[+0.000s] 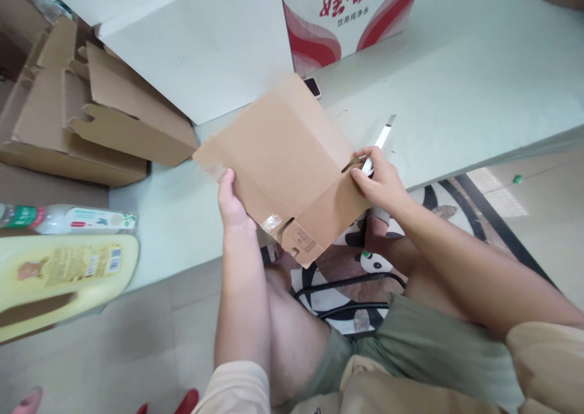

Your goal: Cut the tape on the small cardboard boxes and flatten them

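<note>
A partly folded brown cardboard piece (283,152) is held over the front edge of the pale green table, with clear tape at its left and lower edges and a printed mark on its lower flap. My left hand (232,201) grips its left edge, thumb on top. At its right edge my right hand (379,179) holds the cardboard between thumb and fingers. A utility knife (383,132) with a white body is also in my right hand, its blade pointing up and away from me.
Behind stand a large white box (205,42) and a red-and-white carton (351,24), with a phone (312,87) beside them. Folded brown boxes (132,115) are stacked at the left. A plastic bottle (55,217) and a yellow jug (91,262) lie nearer me on the left.
</note>
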The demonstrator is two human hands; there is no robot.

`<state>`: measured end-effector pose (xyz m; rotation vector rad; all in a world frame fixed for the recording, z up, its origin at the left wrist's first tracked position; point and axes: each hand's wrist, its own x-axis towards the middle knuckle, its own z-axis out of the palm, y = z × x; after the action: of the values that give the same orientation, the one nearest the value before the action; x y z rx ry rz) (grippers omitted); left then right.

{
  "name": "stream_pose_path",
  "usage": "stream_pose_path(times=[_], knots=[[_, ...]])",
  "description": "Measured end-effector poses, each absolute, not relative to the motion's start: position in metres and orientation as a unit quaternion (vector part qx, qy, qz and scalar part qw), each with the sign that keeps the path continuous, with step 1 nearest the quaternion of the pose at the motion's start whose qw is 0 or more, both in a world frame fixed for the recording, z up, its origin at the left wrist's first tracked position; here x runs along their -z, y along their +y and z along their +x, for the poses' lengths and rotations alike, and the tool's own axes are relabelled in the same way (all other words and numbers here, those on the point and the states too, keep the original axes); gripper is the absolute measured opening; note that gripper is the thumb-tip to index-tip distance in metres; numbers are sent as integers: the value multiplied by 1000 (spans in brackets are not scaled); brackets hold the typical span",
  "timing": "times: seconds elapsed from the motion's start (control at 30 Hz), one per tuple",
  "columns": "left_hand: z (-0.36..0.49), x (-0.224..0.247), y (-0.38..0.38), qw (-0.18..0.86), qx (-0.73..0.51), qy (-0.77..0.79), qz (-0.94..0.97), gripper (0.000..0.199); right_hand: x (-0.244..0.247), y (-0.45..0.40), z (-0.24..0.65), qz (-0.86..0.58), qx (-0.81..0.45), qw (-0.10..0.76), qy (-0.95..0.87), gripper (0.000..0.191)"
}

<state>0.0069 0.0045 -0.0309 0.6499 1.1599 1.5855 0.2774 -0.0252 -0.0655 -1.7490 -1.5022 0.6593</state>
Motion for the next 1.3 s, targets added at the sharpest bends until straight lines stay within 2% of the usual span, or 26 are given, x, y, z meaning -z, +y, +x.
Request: stream_pose_path(times=[0.13,0.37,0.9,1.3], knots=[[7,31,4,513,-655,479,280,33,64,-25,277,-677,-259,368,-583,32],[7,31,4,517,-653,479,276,33,59,-26,276,-701,-284,327,-567,39],[7,31,4,518,-669,469,255,26,54,-27,274,-704,-303,322,-556,41],[5,33,5,515,-659,476,270,30,58,-27,275,-696,-296,335,-562,38]])
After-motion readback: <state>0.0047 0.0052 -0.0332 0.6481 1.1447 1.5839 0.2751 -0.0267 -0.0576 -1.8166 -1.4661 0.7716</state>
